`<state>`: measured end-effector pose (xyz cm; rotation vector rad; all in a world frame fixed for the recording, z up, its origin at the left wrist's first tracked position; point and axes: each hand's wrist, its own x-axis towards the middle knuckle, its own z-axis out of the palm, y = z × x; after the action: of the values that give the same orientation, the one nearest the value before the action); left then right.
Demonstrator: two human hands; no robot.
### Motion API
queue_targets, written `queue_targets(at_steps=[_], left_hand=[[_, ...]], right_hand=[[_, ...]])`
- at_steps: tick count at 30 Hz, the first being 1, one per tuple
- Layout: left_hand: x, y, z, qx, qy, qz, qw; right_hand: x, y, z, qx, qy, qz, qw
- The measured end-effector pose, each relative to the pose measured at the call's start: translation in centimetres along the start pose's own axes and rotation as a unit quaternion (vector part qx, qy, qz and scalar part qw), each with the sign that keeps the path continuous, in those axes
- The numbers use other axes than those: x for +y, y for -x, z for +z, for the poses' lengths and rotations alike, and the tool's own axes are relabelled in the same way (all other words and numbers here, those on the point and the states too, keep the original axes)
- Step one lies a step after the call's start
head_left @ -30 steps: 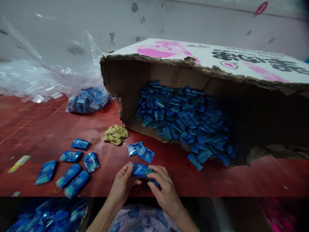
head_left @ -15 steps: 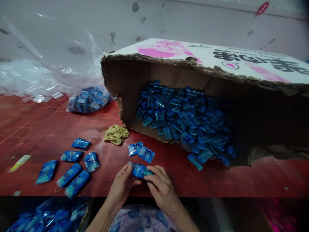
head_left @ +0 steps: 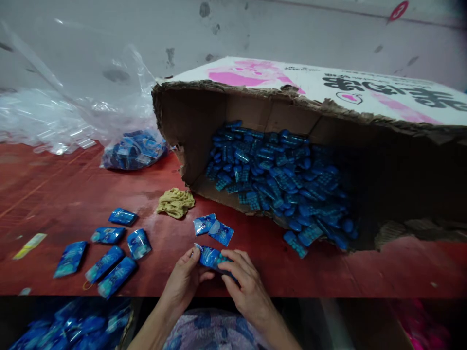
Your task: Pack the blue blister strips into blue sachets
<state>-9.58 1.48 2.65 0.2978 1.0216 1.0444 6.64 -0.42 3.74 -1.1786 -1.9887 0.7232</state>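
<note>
- while both hands meet near the close edge of the red table (head_left: 314, 272), the blue packet (head_left: 209, 256) sits between them, just in front of two flat blue wrappers (head_left: 221, 234); whether it touches the tabletop, i cannot tell.
- the left hand (head_left: 186, 272) has thumb and forefinger pinched together on the packet's left end.
- the right hand (head_left: 246, 279) has its fingers bent over the other end, thumb lower, so the end is caught between them; how firmly, i cannot tell. turquoise bumps show beside the fingertips.
- the step in hand looks like seating a dotted piece inside its printed film, judging by those bumps at the right end.
- the next move probably calls for a steady left pinch and a gentle inward push from the right, without creasing the film.
- six similar blue packets (head_left: 117, 278) lie loosely grouped on the left.
- on the right, a torn cardboard box (head_left: 310, 92) lies open toward the person, dotted blue pieces (head_left: 277, 180) heaped inside and a few at its lip.
</note>
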Motion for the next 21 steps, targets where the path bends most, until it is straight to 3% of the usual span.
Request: queue_targets(at_steps=[8, 14, 21], left_hand=[[0.0, 0.1, -0.3, -0.002, 0.041, -0.033, 0.999], [-0.1, 0.1, -0.4, -0.013, 0.054, -0.027, 0.998], [-0.7, -0.1, 0.3, 0.025, 0.047, -0.025, 0.998]], right_hand=[[-0.1, -0.6, -0.6, -0.018, 0.010, -0.037, 0.999], [-0.8, -0.6, -0.8, -0.033, 0.087, -0.047, 0.995], [0.3, 0.2, 1.0, 0.000, 0.082, -0.014, 0.997]])
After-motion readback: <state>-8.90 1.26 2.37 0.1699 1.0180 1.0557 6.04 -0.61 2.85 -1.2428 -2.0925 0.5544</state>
